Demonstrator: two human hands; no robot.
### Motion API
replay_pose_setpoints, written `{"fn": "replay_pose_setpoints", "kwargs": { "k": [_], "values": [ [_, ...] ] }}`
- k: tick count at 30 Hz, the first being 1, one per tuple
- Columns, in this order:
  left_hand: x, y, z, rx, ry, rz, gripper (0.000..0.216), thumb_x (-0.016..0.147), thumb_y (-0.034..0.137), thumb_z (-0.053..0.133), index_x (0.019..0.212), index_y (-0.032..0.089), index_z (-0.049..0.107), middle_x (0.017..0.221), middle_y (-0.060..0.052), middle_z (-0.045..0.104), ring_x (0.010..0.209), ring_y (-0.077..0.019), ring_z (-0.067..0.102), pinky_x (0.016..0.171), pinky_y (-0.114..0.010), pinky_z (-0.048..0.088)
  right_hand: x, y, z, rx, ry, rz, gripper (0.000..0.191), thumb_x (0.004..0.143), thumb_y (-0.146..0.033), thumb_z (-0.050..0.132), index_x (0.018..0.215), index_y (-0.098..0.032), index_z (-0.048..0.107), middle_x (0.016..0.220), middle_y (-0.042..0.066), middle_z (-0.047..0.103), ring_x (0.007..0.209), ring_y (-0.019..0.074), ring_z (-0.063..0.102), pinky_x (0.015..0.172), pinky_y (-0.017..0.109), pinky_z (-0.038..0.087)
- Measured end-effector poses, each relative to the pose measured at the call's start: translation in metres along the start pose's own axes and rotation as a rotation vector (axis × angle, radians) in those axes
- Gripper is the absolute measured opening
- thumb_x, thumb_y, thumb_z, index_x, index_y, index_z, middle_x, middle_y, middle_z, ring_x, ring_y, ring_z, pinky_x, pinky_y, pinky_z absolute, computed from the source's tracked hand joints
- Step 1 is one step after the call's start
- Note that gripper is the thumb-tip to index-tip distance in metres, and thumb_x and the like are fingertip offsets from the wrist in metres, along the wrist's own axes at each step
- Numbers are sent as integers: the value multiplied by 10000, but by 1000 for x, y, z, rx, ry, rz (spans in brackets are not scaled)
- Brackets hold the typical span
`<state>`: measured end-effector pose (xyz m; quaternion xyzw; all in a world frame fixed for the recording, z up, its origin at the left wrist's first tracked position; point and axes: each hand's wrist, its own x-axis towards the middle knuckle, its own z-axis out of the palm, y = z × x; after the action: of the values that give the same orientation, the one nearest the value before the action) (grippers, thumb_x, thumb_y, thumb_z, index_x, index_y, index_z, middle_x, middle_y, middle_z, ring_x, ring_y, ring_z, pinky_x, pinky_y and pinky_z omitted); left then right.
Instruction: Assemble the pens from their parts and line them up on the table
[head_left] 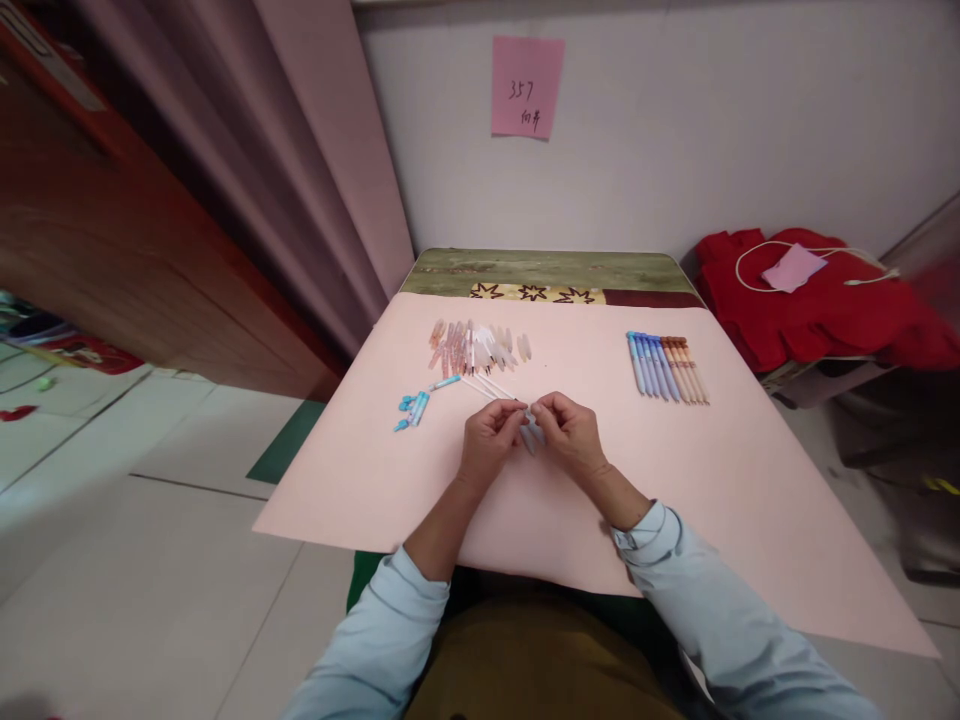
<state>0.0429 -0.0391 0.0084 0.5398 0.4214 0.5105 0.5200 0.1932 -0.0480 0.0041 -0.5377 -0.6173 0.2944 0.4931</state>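
Over the middle of the table, my left hand (489,438) and my right hand (571,436) meet with their fingertips pinched close together. Whatever small piece they hold is mostly hidden by the fingers. Pale translucent pen barrels (528,440) lie just beneath the fingertips. White pen refills (487,386) reach toward my left hand from behind. Farther back is a loose pile of pinkish and clear pen barrels (452,352), with more white refills among them. Small bright blue pen parts (418,408) are grouped left of my left hand.
A neat row of blue and brown-orange pens (666,370) lies at the right on the pink table cover (750,500). Red cloth (832,320) with a white cable stands beyond the table's right edge. A pink note (526,88) hangs on the wall; a curtain (315,150) is at left.
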Motion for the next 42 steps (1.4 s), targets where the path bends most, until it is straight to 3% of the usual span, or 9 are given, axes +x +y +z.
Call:
{"fn": "replay_pose_setpoints", "kwargs": {
  "k": [10,17,23,25,35,42],
  "values": [
    [1,1,0,-79,25,-42,201,780,332,701,856,148,675,671,-8,654,463,-69,496,471,-210,401,-1,-4,0,19,54,0,265,911,-401,528,758,-194,592,598,-29,538,521,104,439,520,223,356],
    [-3,8,6,-153,-5,-142,214,747,332,728,806,140,652,656,-9,651,435,-65,489,459,-210,384,-1,-5,0,10,89,-24,253,905,-395,548,752,-198,597,555,-46,474,504,104,409,512,232,342],
    [-11,8,8,-378,66,-252,223,723,329,731,762,150,603,609,20,590,432,-55,476,461,-202,372,5,-10,-13,167,276,58,266,929,-417,501,773,-206,540,639,-28,524,559,113,482,562,232,407],
    [-12,7,5,-385,97,-253,236,721,340,732,784,151,605,630,21,587,445,-52,480,464,-199,375,5,-13,-17,147,256,56,274,917,-437,520,774,-204,548,649,-24,531,564,115,489,569,234,415],
    [-2,8,4,-188,48,-132,301,730,369,734,903,139,646,694,2,625,470,-60,485,469,-209,391,0,-18,-5,240,186,171,363,883,-525,533,724,-198,545,599,-17,541,502,114,462,503,237,404],
    [3,11,-29,185,207,-1,181,796,342,649,814,163,660,681,2,627,579,-100,539,557,-214,427,11,-8,-11,167,259,247,321,841,-495,576,800,-177,608,657,-5,605,523,123,510,523,242,418]
  ]
}}
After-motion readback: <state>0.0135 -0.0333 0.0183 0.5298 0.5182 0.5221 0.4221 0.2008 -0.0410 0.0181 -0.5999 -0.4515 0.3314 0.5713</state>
